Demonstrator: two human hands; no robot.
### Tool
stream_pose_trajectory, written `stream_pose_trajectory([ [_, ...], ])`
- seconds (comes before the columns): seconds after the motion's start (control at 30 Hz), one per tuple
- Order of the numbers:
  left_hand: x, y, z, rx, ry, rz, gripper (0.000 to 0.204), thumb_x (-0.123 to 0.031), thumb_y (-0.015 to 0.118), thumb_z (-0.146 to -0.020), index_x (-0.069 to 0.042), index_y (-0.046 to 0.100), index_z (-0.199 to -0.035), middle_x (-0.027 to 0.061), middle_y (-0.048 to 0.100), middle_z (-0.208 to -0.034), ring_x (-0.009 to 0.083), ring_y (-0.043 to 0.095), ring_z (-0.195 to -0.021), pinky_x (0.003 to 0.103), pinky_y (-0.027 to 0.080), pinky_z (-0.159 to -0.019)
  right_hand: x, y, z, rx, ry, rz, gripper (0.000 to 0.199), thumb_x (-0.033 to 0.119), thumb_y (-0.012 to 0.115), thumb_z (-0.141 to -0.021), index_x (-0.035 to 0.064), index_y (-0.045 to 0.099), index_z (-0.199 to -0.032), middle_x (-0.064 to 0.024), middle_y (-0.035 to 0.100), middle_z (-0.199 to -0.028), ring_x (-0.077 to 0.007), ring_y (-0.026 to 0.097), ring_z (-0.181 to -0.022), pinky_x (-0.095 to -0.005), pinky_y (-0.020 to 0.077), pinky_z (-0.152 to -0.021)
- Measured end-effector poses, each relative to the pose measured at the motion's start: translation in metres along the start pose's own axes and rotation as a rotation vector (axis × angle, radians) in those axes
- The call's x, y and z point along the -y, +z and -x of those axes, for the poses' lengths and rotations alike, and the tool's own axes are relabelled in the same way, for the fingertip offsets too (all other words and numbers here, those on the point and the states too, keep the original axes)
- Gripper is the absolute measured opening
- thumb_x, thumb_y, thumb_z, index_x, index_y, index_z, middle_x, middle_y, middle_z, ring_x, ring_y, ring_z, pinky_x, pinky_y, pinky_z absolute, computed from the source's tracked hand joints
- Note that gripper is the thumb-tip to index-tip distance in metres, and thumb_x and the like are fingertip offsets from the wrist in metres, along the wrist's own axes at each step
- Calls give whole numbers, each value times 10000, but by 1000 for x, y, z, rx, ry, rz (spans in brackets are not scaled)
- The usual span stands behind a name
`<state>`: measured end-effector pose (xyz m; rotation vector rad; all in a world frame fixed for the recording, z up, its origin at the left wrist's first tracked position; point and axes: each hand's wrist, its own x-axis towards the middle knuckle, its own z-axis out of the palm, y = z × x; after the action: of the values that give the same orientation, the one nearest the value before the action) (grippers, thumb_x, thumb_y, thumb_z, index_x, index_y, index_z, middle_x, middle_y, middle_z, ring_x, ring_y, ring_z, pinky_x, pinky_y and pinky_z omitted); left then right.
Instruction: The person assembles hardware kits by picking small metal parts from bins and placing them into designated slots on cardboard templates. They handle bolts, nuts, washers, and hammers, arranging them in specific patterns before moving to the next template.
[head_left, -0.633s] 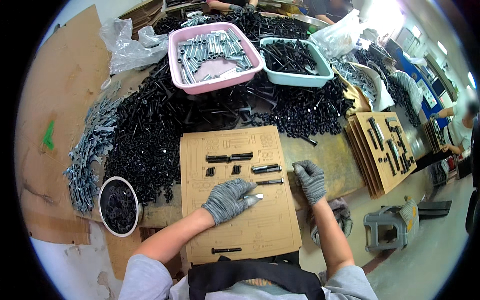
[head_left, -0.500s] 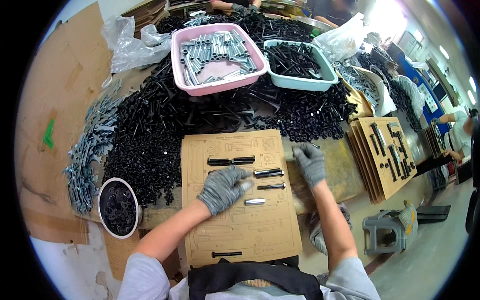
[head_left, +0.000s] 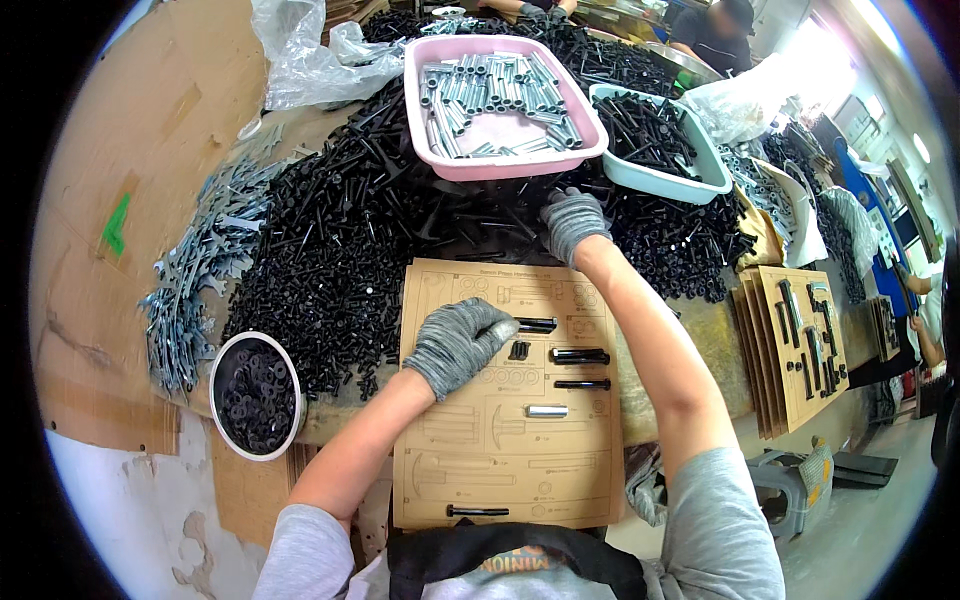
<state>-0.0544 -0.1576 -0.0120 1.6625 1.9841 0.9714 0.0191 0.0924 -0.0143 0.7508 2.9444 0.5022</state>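
Right grey-knit-gloved hand (head_left: pixel 575 228) has moved from beside the brown printed cardboard sheet (head_left: pixel 580 500) to the heap of black metal bolts (head_left: pixel 470 228), fingers curled, grip unclear; left grey-knit-gloved hand (head_left: pixel 462 345) is over the upper sheet, fingers bent, hold unclear. Shiny silver metal tube (head_left: pixel 547 411) lies mid-sheet; bare outlines suggest a part-done layout. Sheet has small printed captions, grey shirt (head_left: pixel 515 562) coloured lettering.

Tan printed cardboard sheet (head_left: pixel 575 445); on it — crosswise — long black bolts (head_left: pixel 580 356) and one silver tube (head_left: pixel 547 411)
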Motion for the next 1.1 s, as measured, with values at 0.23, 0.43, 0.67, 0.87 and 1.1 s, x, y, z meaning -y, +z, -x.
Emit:
stream_pose_trajectory([
  [0.23,-7,-4,20,-19,-17,116,204,-188,624,-883,-25,677,-992,143,669,-913,273,648,-846,349,510,-791,-30,-24,120,-137,151,-239,177,171,654,-769,73,672,-915,-133,607,-974,-284,644,-830,-394,532,-715],
  [0.43,-40,33,37,272,-395,777,520,-311,568,-933,-31,434,-1351,95,587,-1158,187,624,-965,298,558,-708,54,-41,218,-72,268,-1618,236,153,733,-798,17,640,-967,-53,670,-914,-126,632,-819,-282,525,-753],
  [0.67,-37,22,75,366,-452,902,478,-198,627,-899,2,457,-1298,47,624,-840,111,614,-734,248,550,-616,78,-47,273,-22,502,-1992,313,184,743,-795,34,646,-1052,-73,674,-875,-131,658,-765,-240,559,-595],
  [0.87,-34,26,107,252,-296,210,481,-245,629,-885,16,492,-1265,162,653,-919,246,658,-814,332,539,-711,82,-1,290,-206,183,-1291,208,165,720,-779,87,686,-969,-78,672,-815,-184,657,-743,-297,534,-624],
  [1.1,-41,31,98,342,-316,-161,622,-387,584,-882,34,441,-1316,238,643,-1053,367,633,-981,397,494,-863,81,-6,285,-345,-42,-597,175,197,696,-747,142,699,-913,-55,618,-756,-243,598,-706,-365,505,-612],
])
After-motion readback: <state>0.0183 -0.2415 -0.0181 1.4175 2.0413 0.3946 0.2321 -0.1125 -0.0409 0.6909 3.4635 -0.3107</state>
